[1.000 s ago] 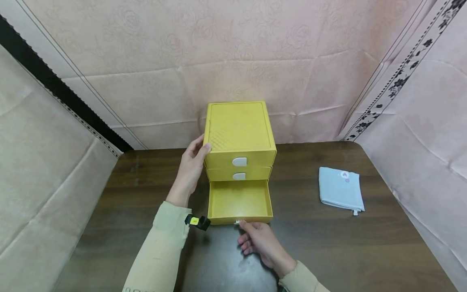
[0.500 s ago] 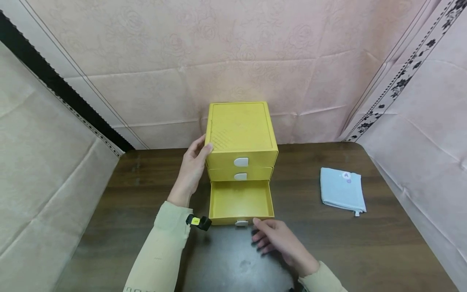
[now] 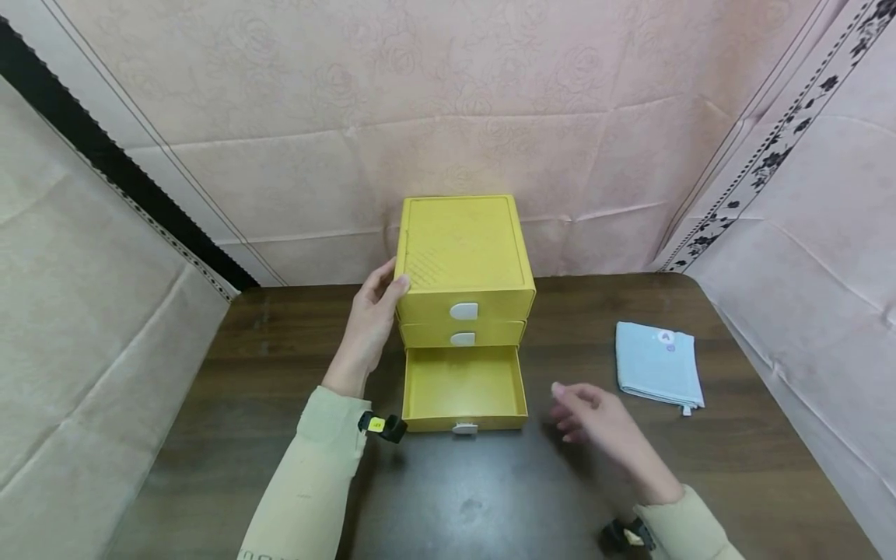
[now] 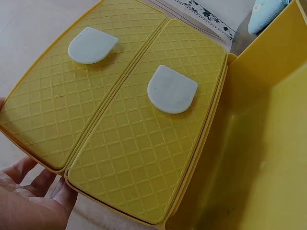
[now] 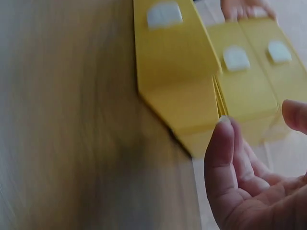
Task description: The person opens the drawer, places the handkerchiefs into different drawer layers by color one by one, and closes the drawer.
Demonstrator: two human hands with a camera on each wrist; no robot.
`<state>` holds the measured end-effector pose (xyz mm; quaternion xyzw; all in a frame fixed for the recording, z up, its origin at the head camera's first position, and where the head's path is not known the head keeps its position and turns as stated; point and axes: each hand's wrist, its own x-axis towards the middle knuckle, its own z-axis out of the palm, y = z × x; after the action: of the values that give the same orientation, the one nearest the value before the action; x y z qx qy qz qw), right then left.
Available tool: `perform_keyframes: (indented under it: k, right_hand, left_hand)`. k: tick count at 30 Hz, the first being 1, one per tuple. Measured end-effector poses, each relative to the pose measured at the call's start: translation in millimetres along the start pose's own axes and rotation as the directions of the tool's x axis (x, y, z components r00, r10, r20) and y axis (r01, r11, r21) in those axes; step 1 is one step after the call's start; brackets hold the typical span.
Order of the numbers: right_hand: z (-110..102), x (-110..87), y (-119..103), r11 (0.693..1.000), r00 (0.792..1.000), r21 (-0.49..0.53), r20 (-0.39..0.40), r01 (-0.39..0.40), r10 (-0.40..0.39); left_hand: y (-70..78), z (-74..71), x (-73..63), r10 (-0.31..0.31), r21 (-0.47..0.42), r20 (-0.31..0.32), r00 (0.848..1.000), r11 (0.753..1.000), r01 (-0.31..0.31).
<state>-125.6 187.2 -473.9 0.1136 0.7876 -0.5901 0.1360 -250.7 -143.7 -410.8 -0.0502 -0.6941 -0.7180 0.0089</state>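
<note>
A yellow drawer cabinet [image 3: 462, 241] stands on the table with three stacked drawers, each with a white tab handle. Its bottom drawer [image 3: 465, 381] is pulled out, and nothing lies inside it. My left hand [image 3: 367, 327] grips the cabinet's left side, the thumb at the top front corner. In the left wrist view, that hand's fingers [image 4: 41, 184] lie along the cabinet's edge beside the closed upper drawers [image 4: 136, 124]. My right hand [image 3: 598, 424] is in the air right of the drawer, fingers loosely curled and holding nothing. A folded light-blue cloth [image 3: 656, 364] lies just beyond it.
The brown wooden table [image 3: 280, 451] has its back edge against a pale patterned cloth backdrop [image 3: 315, 179]. More pale cloth hangs on the left and right. The pulled-out drawer's front, with its white handle [image 3: 465, 428], juts toward me.
My right hand has let go of the bottom drawer's handle and moved right, toward the blue cloth. The left hand stays on the cabinet, and the drawer remains out.
</note>
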Motion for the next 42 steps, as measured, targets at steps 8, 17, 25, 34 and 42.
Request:
perform_keyframes:
  k: [8, 17, 25, 34, 42]
  right_hand:
    - [-58.5, 17.4, 3.6, 0.995, 0.993, -0.095, -0.109, 0.026, -0.036]
    - [-107.9, 33.8, 12.2, 0.954, 0.958, -0.295, -0.259, 0.045, -0.126]
    - [-133.1, 50.7, 18.3, 0.948, 0.923, -0.316, -0.376, -0.04, -0.087]
    - [-147.7, 62.2, 28.9, 0.902, 0.917, -0.415, -0.395, -0.122, -0.059]
    - [-155.9, 66.8, 35.9, 0.88, 0.915, -0.448, -0.401, -0.158, -0.04]
  left_hand:
    - [0.0, -0.3, -0.7, 0.0, 0.0, 0.002, 1.0, 1.0, 0.0]
    - [0.5, 0.3, -1.2, -0.007, 0.011, -0.001, 1.0, 1.0, 0.007]
    - [0.7, 0.5, -0.6, 0.0, 0.014, -0.006, 1.0, 1.0, 0.0]
    - [1.7, 0.6, -0.9, -0.01, 0.021, -0.006, 1.0, 1.0, 0.01]
    - [1.6, 0.2, 0.2, -0.028, 0.013, 0.0, 1.0, 1.0, 0.028]
